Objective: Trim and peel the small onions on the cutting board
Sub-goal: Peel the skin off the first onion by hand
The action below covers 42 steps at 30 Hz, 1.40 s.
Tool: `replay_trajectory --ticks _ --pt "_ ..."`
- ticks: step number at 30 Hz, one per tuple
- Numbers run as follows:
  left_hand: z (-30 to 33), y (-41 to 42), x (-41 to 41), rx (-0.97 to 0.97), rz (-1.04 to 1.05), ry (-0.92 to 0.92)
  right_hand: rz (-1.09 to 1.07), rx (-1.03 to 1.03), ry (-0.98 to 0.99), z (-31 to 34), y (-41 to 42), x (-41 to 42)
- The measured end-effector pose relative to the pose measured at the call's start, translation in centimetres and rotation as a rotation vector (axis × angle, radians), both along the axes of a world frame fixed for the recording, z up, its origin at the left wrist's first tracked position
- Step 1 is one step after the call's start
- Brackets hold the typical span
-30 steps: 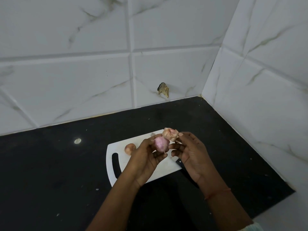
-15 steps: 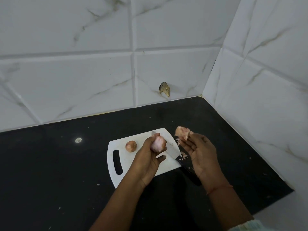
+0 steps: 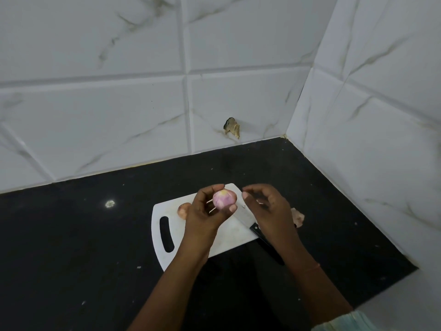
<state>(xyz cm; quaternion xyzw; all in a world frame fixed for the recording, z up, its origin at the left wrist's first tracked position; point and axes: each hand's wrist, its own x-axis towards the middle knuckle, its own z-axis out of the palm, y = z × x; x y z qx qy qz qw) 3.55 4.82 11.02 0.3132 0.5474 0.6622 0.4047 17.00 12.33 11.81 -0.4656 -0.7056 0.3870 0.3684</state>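
Between the fingertips of the left hand (image 3: 207,211), raised above the white cutting board (image 3: 223,242), sits the peeled onion (image 3: 224,199): pink-purple, glossy, with a pale yellowish trimmed end turned toward the camera. Left fingers and thumb curl round it from the left side and from below, a pinch rather than a full fist. Right hand (image 3: 267,206) hangs just to the right of the onion, fingers loosely bent, holding nothing, not touching the onion. Beneath the right hand lies the knife (image 3: 248,217), blade on the board, dark handle running off the near edge onto the black table (image 3: 71,247). A second onion (image 3: 182,209), brown-skinned and apparently unpeeled, rests on the board just left of the left hand, partly hidden by it. Pale peel scraps (image 3: 298,217) lie on the table just right of the right hand. Judgement on handling: the peeled bulb is light, firm and rigid, but its bare surface is likely smooth and damp, hence slippery; best held across the middle with thumb opposing two fingers. The unpeeled one should give better friction through its dry papery skin, which is brittle and will tear; it will roll on the board, so it should be pinned at its sides while the ends are cut.
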Motion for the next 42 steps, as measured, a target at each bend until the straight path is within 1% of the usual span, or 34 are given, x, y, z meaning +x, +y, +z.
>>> replay_trajectory --ticks 3,6,10,13,15,23,27,29,34,42 --pt "0.3 -0.1 0.0 0.016 0.011 0.068 0.082 0.049 0.026 0.6 -0.5 -0.4" --pt "0.2 -0.2 0.0 0.018 0.022 0.112 0.076 0.166 -0.024 0.5 -0.8 -0.7" --pt "0.2 -0.3 0.0 0.002 0.032 0.165 0.084 0.248 -0.097 0.5 -0.8 -0.3" --pt "0.3 -0.5 0.1 -0.004 0.036 0.204 0.088 0.372 -0.167 0.9 -1.2 -0.3" --pt "0.4 -0.6 0.1 -0.008 0.038 0.221 0.081 0.413 -0.192 1.3 -1.5 -0.3" --pt "0.6 -1.0 -0.3 -0.003 0.034 0.288 0.116 0.413 -0.186 2.0 -1.3 0.0" --pt "1.1 -1.2 -0.4 0.008 0.037 0.282 0.154 0.29 -0.141 2.6 -1.1 0.3" --pt "1.3 -1.1 -0.5 0.018 0.057 0.329 0.163 0.267 -0.146 2.7 -1.4 0.2" --pt "1.3 -1.1 -0.4 0.037 0.085 0.405 0.116 0.344 -0.174 2.4 -1.8 0.0" --pt "1.4 -1.5 -0.5 0.04 0.111 0.472 0.162 0.417 -0.312 2.7 -1.4 -0.3"
